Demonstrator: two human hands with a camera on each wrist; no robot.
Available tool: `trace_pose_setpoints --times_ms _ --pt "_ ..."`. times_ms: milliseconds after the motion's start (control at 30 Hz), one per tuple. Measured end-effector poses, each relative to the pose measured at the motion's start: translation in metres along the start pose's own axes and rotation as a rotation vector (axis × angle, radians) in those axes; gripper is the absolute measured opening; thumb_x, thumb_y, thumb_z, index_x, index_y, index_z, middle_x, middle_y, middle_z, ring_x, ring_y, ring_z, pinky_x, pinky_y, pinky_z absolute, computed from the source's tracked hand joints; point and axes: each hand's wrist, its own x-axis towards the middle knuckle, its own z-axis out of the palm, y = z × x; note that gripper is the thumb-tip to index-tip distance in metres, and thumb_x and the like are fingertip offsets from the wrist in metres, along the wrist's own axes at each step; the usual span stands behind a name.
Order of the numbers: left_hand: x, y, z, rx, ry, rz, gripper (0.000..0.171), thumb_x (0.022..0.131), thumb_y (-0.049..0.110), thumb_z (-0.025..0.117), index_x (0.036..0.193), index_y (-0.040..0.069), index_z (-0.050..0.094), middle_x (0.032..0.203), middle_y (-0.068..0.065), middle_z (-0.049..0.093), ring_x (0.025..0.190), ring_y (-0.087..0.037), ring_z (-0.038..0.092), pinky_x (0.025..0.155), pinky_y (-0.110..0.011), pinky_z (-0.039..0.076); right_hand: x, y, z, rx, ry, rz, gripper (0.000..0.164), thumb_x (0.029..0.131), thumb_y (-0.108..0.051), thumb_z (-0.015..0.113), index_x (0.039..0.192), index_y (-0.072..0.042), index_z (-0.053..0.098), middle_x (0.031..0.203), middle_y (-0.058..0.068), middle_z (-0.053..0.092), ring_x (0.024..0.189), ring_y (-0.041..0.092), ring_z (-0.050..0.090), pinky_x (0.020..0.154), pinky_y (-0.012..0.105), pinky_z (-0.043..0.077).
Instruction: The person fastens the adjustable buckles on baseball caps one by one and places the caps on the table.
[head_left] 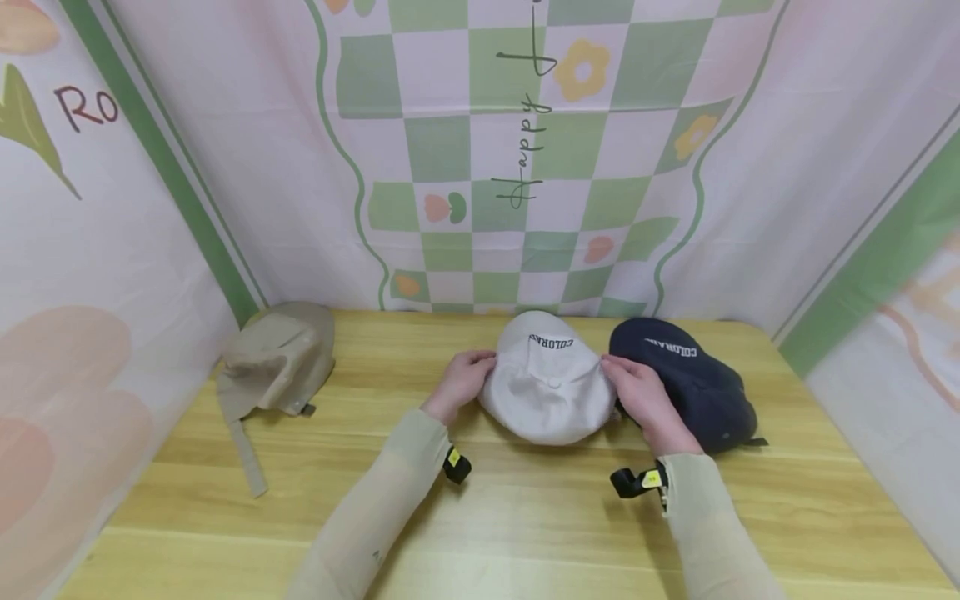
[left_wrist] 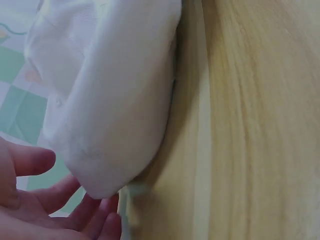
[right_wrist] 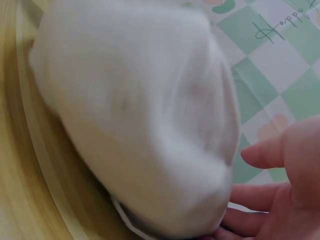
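Note:
A white cap [head_left: 551,400] with dark lettering on its front lies on the table, its crown partly sunken. At its left side is my left hand [head_left: 459,383], the fingertips touching the cloth. My right hand [head_left: 643,396] touches the opposite side. In the left wrist view, the thumb [left_wrist: 35,161] stands apart from the cap while the other fingers reach against its lower edge. Similarly, the right wrist view has the thumb [right_wrist: 262,152] away from the cloth, with fingers partly hidden behind the cap.
Close on the right lies a navy cap [head_left: 701,396] with white lettering, partly behind my right hand. A khaki cap [head_left: 281,358] with its strap hanging loose lies at the far left of the wooden table [head_left: 525,533]. Patterned cloth [head_left: 435,150] walls the back and sides.

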Motion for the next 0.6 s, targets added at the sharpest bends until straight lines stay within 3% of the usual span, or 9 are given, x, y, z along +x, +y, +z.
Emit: trace_pose_setpoints --times_ms 267,600 --pt "-0.004 0.002 -0.005 -0.056 0.019 0.023 0.043 0.106 0.021 0.053 0.142 -0.003 0.055 0.145 -0.019 0.054 0.135 -0.032 0.048 0.112 -0.043 0.039 -0.003 -0.005 0.002 0.010 0.004 0.015 0.060 0.110 -0.034 0.040 0.157 0.001 0.031 0.161 0.021 0.030 0.149 0.034 0.025 0.120 0.048 0.024" --pt "-0.008 0.010 -0.013 -0.038 0.059 0.069 0.048 0.103 0.024 0.058 0.144 -0.001 0.053 0.146 -0.019 0.052 0.135 -0.034 0.047 0.112 -0.045 0.038 -0.009 -0.013 0.007 0.003 0.064 -0.065 0.065 0.108 -0.044 0.046 0.157 -0.002 0.036 0.159 0.020 0.036 0.146 0.034 0.030 0.118 0.048 0.026"
